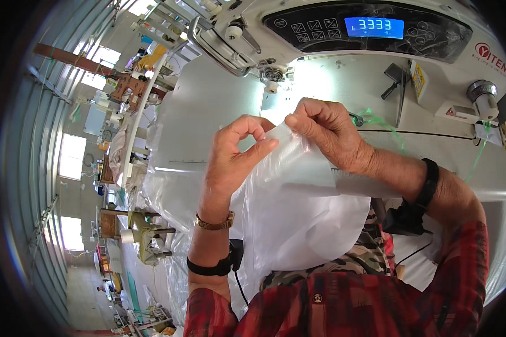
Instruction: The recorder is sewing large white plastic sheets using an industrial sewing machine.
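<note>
A sheet of thin white translucent plastic film [298, 224] hangs from my fingers and drapes over the table edge onto my lap. My right hand [331, 132] pinches its top edge between thumb and curled fingers. Close beside it, my left hand [239, 149] has thumb and forefinger at the left part of the same edge, apparently pinching it. Both hands are just in front of the lit needle area of a white sewing machine [272, 78]. The film's lower folds lie over my camouflage-patterned clothing.
The machine's control panel [371, 31] with a lit blue display spans the top. Green thread [396, 135] trails over the machine bed at right, near a black-handled tool [392, 84]. More clear film [174, 191] covers the table's left side. Cluttered workbenches [132, 123] stand farther left.
</note>
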Motion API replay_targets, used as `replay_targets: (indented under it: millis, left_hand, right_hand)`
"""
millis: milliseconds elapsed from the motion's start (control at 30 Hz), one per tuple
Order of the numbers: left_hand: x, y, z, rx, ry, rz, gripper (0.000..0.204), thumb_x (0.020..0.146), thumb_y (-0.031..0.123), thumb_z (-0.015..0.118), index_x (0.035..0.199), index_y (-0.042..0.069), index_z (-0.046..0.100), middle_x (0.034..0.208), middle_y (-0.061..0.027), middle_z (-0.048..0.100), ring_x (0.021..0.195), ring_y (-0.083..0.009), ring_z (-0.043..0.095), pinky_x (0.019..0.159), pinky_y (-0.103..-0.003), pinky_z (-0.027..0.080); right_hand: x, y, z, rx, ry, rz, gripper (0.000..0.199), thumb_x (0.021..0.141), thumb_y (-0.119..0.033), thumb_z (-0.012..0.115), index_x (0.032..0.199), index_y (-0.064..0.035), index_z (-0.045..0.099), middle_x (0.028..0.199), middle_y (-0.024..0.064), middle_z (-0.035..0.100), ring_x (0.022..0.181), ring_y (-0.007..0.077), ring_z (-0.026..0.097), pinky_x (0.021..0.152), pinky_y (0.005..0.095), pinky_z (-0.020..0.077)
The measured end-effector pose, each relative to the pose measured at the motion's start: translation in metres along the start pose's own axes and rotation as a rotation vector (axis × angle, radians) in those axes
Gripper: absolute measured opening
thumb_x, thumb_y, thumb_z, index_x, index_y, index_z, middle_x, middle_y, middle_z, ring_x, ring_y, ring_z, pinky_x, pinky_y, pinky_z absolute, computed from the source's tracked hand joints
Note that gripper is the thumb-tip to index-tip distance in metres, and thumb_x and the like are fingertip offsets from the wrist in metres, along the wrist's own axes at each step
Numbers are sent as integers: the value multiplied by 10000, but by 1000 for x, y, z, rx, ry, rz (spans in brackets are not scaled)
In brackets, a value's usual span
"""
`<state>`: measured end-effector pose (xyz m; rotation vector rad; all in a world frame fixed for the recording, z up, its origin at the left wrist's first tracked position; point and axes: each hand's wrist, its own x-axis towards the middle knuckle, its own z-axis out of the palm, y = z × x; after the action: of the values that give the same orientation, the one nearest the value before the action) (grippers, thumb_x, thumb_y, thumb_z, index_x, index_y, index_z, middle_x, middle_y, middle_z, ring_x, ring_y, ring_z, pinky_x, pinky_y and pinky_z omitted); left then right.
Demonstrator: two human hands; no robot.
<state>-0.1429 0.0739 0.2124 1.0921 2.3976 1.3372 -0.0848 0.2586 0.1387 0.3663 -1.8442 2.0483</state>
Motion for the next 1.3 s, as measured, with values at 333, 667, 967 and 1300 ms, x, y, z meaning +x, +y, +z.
replay_targets:
  millis: [333,667,967,1300]
  left_hand:
    - [10,-1,19,-87,-15,98,294,824,152,770,732,27,521,764,3,589,730,-64,514,664,-235,447]
    - [-4,9,2,-78,10,-76,382,890,147,706,642,26,442,640,100,308,612,-17,265,496,-234,231]
    - [-18,30,-34,58,188,103,378,933,187,661,653,24,466,622,97,317,597,-20,258,497,-229,216]
    - [-28,48,-55,20,249,281,382,948,201,643,668,12,464,625,87,304,596,-34,252,504,-232,211]
  right_hand:
    - [0,-3,-1,-35,-20,-16,459,976,-316,586,645,-30,445,578,-29,334,583,62,301,482,268,301]
    - [1,-3,6,67,29,-150,311,976,-266,575,818,0,546,683,2,475,628,79,425,562,270,405]
    - [-33,-58,16,-680,-159,-659,139,890,-129,664,915,1,619,840,113,647,754,301,641,633,370,522]
    - [-103,-44,78,-335,64,97,642,856,-395,709,1278,26,470,1180,186,556,1049,278,576,773,391,523]
